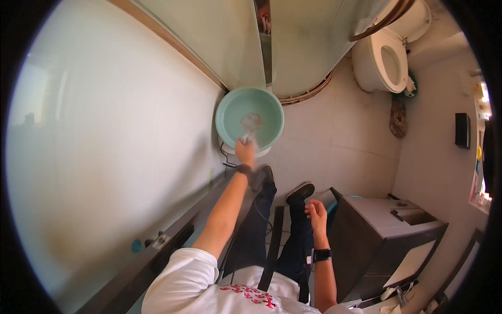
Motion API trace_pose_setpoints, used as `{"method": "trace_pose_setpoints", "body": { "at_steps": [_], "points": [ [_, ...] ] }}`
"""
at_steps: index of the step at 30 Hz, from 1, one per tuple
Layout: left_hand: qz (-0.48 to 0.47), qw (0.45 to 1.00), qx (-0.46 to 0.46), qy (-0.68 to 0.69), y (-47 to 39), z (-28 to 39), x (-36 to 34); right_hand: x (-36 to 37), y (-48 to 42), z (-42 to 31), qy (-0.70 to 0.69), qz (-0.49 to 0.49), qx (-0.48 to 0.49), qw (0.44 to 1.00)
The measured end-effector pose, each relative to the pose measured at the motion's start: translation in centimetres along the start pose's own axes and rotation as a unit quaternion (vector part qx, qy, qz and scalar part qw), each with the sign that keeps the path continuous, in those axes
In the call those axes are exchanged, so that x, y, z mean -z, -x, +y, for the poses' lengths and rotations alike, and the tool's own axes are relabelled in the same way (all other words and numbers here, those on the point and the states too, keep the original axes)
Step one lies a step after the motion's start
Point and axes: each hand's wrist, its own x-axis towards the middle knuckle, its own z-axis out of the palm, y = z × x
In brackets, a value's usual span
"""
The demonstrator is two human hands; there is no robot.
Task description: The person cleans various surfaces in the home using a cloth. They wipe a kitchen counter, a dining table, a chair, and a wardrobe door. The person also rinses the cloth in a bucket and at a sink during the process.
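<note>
A pale green plastic basin [232, 114] stands before me with a red printed pattern on its bottom. My left hand [245, 152] reaches over the basin's near side, fingers closed around a small whitish object [246, 137]. That object is blurred, and its kind is unclear. Beneath the basin, part of a white base [265, 152] shows. Whether the basin contains water I cannot tell. My right hand [317, 216] hangs lower right, beside my leg, holding nothing, with its fingers loosely bent and apart.
Frosted glass shower panels [310, 47] rise just beyond the basin; a white wall [129, 117] runs along the left. A black cable [229, 163] lies by the base. To the right are a toilet [376, 62] and a dark cabinet [361, 243] with a light top.
</note>
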Motion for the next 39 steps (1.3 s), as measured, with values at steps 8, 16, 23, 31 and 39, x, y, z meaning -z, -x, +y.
{"method": "trace_pose_setpoints", "body": {
  "at_steps": [8, 16, 23, 31, 39],
  "points": [
    [0.077, 0.917, -0.221, -0.322, -11.8, -3.0, -6.7, 1.6, -3.6, 6.5, -0.027, 0.024, -0.111, 0.993],
    [-0.052, 0.874, -0.240, -0.419, -12.8, -8.7, -12.3, 4.1, -4.6, 9.1, -0.087, 0.107, -0.182, 0.974],
    [-0.084, 0.958, -0.127, -0.244, -14.0, -5.6, -4.3, 3.4, -3.1, 7.6, -0.127, 0.082, -0.176, 0.973],
    [-0.129, 0.934, 0.128, 0.306, -9.8, 6.5, 4.7, 2.8, -1.7, 4.0, -0.167, 0.055, -0.106, 0.979],
    [-0.230, 0.781, 0.075, 0.576, -9.9, 5.9, 5.5, 6.2, 1.4, 2.3, -0.173, 0.116, -0.065, 0.976]
  ]
}}
